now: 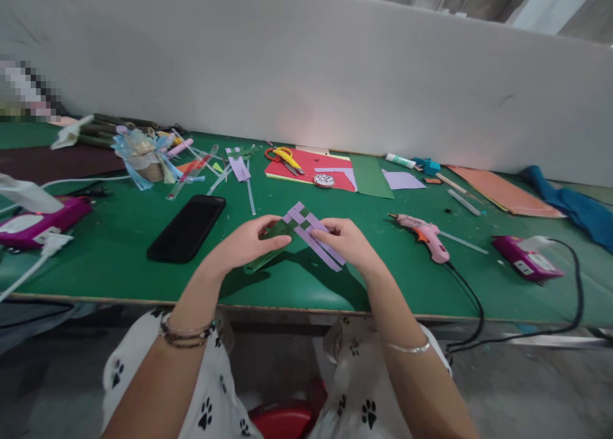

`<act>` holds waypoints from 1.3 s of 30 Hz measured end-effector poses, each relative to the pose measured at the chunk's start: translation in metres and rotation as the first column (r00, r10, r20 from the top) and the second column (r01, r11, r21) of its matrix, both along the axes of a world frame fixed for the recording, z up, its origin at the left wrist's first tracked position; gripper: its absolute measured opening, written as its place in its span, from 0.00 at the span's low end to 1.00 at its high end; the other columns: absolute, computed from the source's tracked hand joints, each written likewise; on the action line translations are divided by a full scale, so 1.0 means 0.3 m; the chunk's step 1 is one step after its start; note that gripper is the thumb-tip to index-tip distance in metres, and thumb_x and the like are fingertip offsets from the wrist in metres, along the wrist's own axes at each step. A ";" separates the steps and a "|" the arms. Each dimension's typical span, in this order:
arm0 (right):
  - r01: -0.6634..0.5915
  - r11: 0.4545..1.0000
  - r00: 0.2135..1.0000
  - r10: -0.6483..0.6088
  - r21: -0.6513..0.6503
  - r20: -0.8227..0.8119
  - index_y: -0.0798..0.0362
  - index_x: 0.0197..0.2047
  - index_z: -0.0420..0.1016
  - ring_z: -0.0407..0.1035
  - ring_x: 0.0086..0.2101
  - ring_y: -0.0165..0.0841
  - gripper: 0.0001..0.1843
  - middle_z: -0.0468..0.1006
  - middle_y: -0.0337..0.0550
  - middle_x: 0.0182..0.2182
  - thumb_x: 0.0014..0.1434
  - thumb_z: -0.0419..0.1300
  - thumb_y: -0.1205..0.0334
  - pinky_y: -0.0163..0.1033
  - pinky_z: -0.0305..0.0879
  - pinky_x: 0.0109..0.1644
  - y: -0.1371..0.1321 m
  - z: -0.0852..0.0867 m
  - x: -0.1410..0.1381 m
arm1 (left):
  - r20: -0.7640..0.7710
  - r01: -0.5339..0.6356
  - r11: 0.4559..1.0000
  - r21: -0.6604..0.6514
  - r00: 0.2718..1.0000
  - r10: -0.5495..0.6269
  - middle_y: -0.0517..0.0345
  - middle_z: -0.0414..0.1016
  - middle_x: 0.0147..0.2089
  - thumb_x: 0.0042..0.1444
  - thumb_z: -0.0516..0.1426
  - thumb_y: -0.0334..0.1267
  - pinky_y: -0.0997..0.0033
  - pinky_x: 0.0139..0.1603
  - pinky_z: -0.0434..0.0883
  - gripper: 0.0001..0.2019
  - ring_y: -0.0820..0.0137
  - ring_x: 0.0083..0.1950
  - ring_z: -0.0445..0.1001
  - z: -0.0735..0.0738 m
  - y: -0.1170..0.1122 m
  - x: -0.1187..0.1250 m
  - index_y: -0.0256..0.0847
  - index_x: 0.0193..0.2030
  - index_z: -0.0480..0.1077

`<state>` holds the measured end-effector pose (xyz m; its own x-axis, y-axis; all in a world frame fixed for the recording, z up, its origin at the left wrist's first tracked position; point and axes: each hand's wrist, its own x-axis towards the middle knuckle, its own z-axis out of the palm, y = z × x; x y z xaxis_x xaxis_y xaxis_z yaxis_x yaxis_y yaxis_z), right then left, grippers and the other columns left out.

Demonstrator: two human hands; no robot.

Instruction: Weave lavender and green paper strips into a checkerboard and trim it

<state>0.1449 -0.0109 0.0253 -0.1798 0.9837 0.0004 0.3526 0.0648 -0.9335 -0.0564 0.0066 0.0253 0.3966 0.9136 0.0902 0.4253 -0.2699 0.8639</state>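
Note:
Between my two hands is a woven paper piece [302, 219], made of purple and green strips crossing in a checker pattern. My left hand [251, 242] pinches its green side, thumb on top, with loose green strips hanging below the fingers. The purple side is gripped by my right hand [345, 239], thumb also on top, and the purple strip ends stick out toward the table edge. The piece is held tilted just above the green tabletop [292, 292], casting a shadow on it. The fingers under the paper are partly hidden.
A black phone [186, 228] lies left. A pink glue gun [424, 234] and a purple power socket [527, 257] are right. Behind are scissors [286, 158] on red paper [306, 161], green paper [371, 176], a glue stick [400, 161] and another woven piece [238, 165].

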 end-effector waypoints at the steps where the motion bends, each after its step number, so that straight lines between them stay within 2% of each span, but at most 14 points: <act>1: 0.010 1.000 1.000 -0.010 0.000 0.004 0.55 0.26 0.72 0.55 0.21 0.24 0.14 0.65 0.34 0.19 0.46 0.58 0.52 0.32 0.51 0.25 0.000 0.003 0.001 | 0.009 -0.008 1.000 -0.010 1.000 0.008 0.53 0.77 0.44 0.44 0.57 0.53 0.73 0.38 0.70 0.24 0.63 0.42 0.74 0.003 0.002 -0.013 0.40 0.44 0.72; 4: 0.037 0.999 0.999 -0.037 -0.001 0.000 0.55 0.26 0.72 0.56 0.21 0.24 0.14 0.65 0.33 0.19 0.46 0.58 0.52 0.32 0.52 0.25 0.002 0.008 0.002 | -0.023 -0.011 1.000 -0.017 1.000 0.010 0.54 0.78 0.40 0.44 0.58 0.52 0.74 0.34 0.70 0.20 0.63 0.39 0.75 0.004 0.002 -0.034 0.40 0.39 0.74; 9: 0.091 0.995 0.995 -0.092 -0.031 -0.043 0.54 0.26 0.72 0.62 0.22 0.26 0.12 0.71 0.36 0.20 0.46 0.60 0.53 0.32 0.56 0.25 0.003 0.008 0.004 | -0.023 0.167 0.975 -0.147 0.985 -0.172 0.56 0.78 0.26 0.47 0.57 0.46 0.74 0.27 0.70 0.12 0.69 0.26 0.73 -0.004 -0.006 -0.017 0.41 0.24 0.74; 12: 0.103 0.988 0.986 -0.116 -0.113 -0.117 0.54 0.29 0.74 0.67 0.24 0.29 0.12 0.76 0.39 0.23 0.47 0.60 0.54 0.33 0.62 0.27 -0.001 0.008 0.006 | 0.037 0.129 0.976 -0.177 0.992 -0.124 0.55 0.78 0.27 0.47 0.56 0.46 0.75 0.23 0.69 0.12 0.71 0.23 0.72 -0.001 -0.005 -0.009 0.40 0.22 0.73; 18: 0.069 0.976 0.988 -0.095 -0.205 -0.119 0.56 0.24 0.75 0.68 0.22 0.27 0.06 0.78 0.41 0.23 0.45 0.63 0.61 0.31 0.63 0.25 -0.003 0.005 0.005 | 0.028 0.103 0.977 -0.187 0.995 -0.100 0.54 0.78 0.28 0.47 0.56 0.47 0.75 0.22 0.68 0.13 0.72 0.22 0.72 0.008 -0.004 -0.009 0.39 0.23 0.71; 21: 0.091 0.968 0.984 -0.124 -0.235 -0.131 0.56 0.23 0.74 0.68 0.20 0.26 0.06 0.78 0.42 0.23 0.45 0.63 0.62 0.31 0.63 0.24 -0.002 0.004 0.009 | 0.020 0.086 0.979 -0.185 0.996 -0.083 0.54 0.78 0.28 0.47 0.56 0.48 0.73 0.25 0.70 0.13 0.71 0.22 0.73 0.000 0.002 -0.016 0.39 0.30 0.71; 25: 0.146 0.967 0.966 -0.185 -0.208 -0.180 0.55 0.27 0.74 0.69 0.20 0.27 0.06 0.78 0.41 0.24 0.45 0.62 0.62 0.32 0.63 0.24 -0.003 0.004 0.024 | -0.045 -0.061 0.998 -0.023 0.997 0.060 0.52 0.78 0.34 0.47 0.56 0.48 0.67 0.38 0.71 0.19 0.64 0.36 0.76 -0.022 0.021 -0.027 0.38 0.43 0.69; 27: 0.196 0.970 0.952 -0.224 -0.146 -0.207 0.55 0.30 0.73 0.70 0.22 0.28 0.07 0.78 0.41 0.25 0.46 0.61 0.61 0.33 0.64 0.25 -0.002 0.005 0.029 | -0.075 -0.204 0.967 0.154 0.973 0.217 0.49 0.76 0.43 0.46 0.56 0.46 0.63 0.47 0.69 0.20 0.60 0.46 0.73 -0.032 0.028 -0.024 0.38 0.45 0.68; 29: 0.269 0.962 0.943 -0.273 -0.048 -0.191 0.55 0.30 0.72 0.70 0.22 0.29 0.08 0.78 0.41 0.25 0.47 0.60 0.60 0.34 0.64 0.26 0.001 0.006 0.028 | -0.073 -0.309 0.903 0.299 0.936 0.345 0.46 0.72 0.48 0.48 0.55 0.45 0.59 0.52 0.66 0.19 0.58 0.52 0.70 -0.040 0.028 -0.008 0.37 0.45 0.68; 31: 0.351 0.931 0.934 -0.340 0.101 -0.112 0.55 0.28 0.71 0.70 0.23 0.30 0.07 0.78 0.41 0.25 0.49 0.58 0.60 0.34 0.63 0.27 0.003 0.005 0.019 | -0.041 -0.328 0.879 0.345 0.931 0.364 0.46 0.71 0.49 0.49 0.54 0.45 0.58 0.55 0.63 0.19 0.58 0.53 0.68 -0.047 0.019 0.020 0.37 0.46 0.67; 33: 0.400 0.859 0.899 -0.436 0.319 0.047 0.54 0.26 0.70 0.69 0.22 0.30 0.07 0.76 0.41 0.22 0.51 0.55 0.61 0.33 0.60 0.27 0.000 0.001 0.002 | 0.027 -0.265 0.925 0.271 0.963 0.268 0.47 0.70 0.51 0.50 0.53 0.47 0.60 0.55 0.63 0.21 0.60 0.54 0.68 -0.054 0.004 0.057 0.37 0.49 0.66; 35: 0.345 0.761 0.804 -0.541 0.549 0.246 0.54 0.26 0.70 0.68 0.22 0.30 0.08 0.76 0.41 0.21 0.53 0.54 0.62 0.34 0.56 0.26 -0.009 -0.009 -0.022 | 0.139 -0.165 0.979 0.122 0.979 0.148 0.45 0.66 0.57 0.49 0.54 0.50 0.61 0.56 0.63 0.28 0.60 0.56 0.66 -0.059 -0.014 0.096 0.36 0.54 0.62; 37: 0.181 0.680 0.672 -0.613 0.711 0.416 0.54 0.28 0.71 0.66 0.22 0.30 0.08 0.76 0.42 0.22 0.55 0.53 0.64 0.35 0.52 0.26 -0.023 -0.023 -0.052 | 0.272 -0.056 0.998 -0.017 0.961 0.058 0.42 0.61 0.61 0.47 0.55 0.52 0.61 0.57 0.62 0.34 0.59 0.59 0.63 -0.059 -0.031 0.129 0.34 0.58 0.58; 39: -0.012 0.613 0.577 -0.641 0.790 0.506 0.53 0.29 0.72 0.66 0.22 0.29 0.08 0.77 0.41 0.23 0.57 0.53 0.65 0.35 0.51 0.27 -0.037 -0.038 -0.080 | 0.373 0.018 0.995 -0.094 0.928 0.018 0.41 0.60 0.62 0.44 0.56 0.54 0.60 0.58 0.61 0.37 0.56 0.61 0.61 -0.053 -0.045 0.150 0.33 0.58 0.58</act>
<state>0.1208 -0.0220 0.0140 -0.1157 0.7182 0.6862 0.9651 0.2446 -0.0933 -0.0114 -0.0069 0.0095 0.3506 0.9252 0.1454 0.0676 -0.1799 0.9814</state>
